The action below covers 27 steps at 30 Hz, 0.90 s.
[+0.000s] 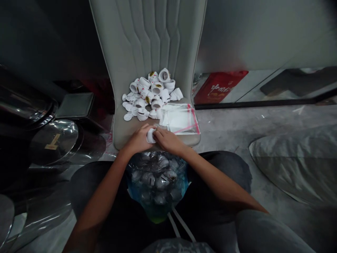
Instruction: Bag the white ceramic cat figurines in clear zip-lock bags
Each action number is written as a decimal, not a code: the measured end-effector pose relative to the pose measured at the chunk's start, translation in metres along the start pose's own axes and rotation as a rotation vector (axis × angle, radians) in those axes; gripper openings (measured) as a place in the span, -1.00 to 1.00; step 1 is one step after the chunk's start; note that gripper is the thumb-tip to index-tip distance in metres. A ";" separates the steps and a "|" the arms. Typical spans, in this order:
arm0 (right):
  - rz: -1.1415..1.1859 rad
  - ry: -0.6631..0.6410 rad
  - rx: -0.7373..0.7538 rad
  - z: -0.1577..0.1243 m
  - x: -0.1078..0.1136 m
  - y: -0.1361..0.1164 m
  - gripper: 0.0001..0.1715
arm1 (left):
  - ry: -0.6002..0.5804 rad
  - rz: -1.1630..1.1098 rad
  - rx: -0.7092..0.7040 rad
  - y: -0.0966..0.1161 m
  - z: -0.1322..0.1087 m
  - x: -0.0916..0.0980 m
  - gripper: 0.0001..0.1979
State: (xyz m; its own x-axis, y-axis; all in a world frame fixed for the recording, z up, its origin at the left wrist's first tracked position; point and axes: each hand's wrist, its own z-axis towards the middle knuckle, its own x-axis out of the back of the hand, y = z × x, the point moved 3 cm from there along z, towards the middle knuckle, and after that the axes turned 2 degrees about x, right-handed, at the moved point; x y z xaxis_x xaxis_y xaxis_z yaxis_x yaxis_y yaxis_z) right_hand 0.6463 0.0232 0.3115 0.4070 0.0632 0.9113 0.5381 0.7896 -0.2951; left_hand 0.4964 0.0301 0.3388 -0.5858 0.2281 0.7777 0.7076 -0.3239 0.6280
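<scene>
At the front edge of the chair seat, my left hand [138, 139] is closed around a small white figurine [151, 136]. From the other side, the fingers of my right hand [168, 140] are closed against the same piece; part of it is hidden by them. Just beyond lies a pile of hollow white figurines [157, 88], some showing round open bottoms, dark slots or gold and red marks. Thin white discs [128, 106] lie at the pile's left side. To its right rest clear plastic sleeves [181, 121] with pinkish-red edge strips.
The grey chair [147, 31] faces me with its ribbed backrest. Between my legs sits a plastic bag [158, 175] with wrapped white figurines inside. Shiny cylindrical containers [55, 140] stand at left. A red bag [219, 87] is behind at right, and grey cloth [289, 165] lies on the right.
</scene>
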 end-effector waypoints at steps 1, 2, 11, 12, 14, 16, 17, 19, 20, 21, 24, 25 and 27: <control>-0.006 0.018 0.032 0.001 0.002 0.000 -0.78 | 0.003 -0.009 -0.023 -0.002 0.000 0.001 -0.38; -0.005 0.036 0.060 0.003 0.005 0.001 -0.78 | 0.012 -0.015 -0.047 -0.003 0.001 0.002 -0.36; 0.086 0.142 -0.304 0.038 0.035 0.076 -0.69 | 0.188 0.427 0.136 -0.003 -0.014 0.049 -0.48; 0.095 0.147 -0.359 0.042 0.031 0.083 -0.70 | 0.216 0.503 0.196 -0.004 -0.018 0.056 -0.47; 0.131 0.162 -0.421 0.050 0.020 0.092 -0.73 | 0.278 0.602 0.316 -0.006 -0.024 0.063 -0.44; 0.177 0.187 -0.430 0.054 0.012 0.095 -0.76 | 0.276 0.643 0.391 -0.007 -0.028 0.057 -0.43; 0.201 0.201 -0.419 0.056 0.011 0.096 -0.78 | 0.235 0.656 0.387 -0.006 -0.029 0.049 -0.44; 0.253 0.233 -0.376 0.056 0.012 0.096 -0.82 | 0.109 0.672 0.299 0.000 -0.030 0.028 -0.46; 0.271 0.262 -0.355 0.055 0.015 0.096 -0.83 | 0.054 0.672 0.234 0.005 -0.032 0.017 -0.47; 0.277 0.308 -0.340 0.053 0.019 0.097 -0.83 | 0.020 0.664 0.173 0.010 -0.033 0.008 -0.48; 0.248 0.492 -0.315 0.048 0.033 0.095 -0.80 | 0.037 0.607 0.076 0.020 -0.034 -0.002 -0.58; 0.245 0.535 -0.297 0.047 0.036 0.092 -0.79 | 0.070 0.579 0.073 0.021 -0.034 0.001 -0.64; 0.291 0.566 -0.238 0.046 0.038 0.080 -0.78 | 0.157 0.496 0.085 0.018 -0.031 0.012 -0.72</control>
State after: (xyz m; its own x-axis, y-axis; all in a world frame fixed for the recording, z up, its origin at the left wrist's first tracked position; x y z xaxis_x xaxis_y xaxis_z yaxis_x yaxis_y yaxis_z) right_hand 0.6709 0.1170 0.3355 0.8486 -0.1279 0.5133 0.4696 0.6290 -0.6195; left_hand 0.4898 -0.0014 0.3590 -0.2197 -0.0761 0.9726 0.9405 -0.2814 0.1905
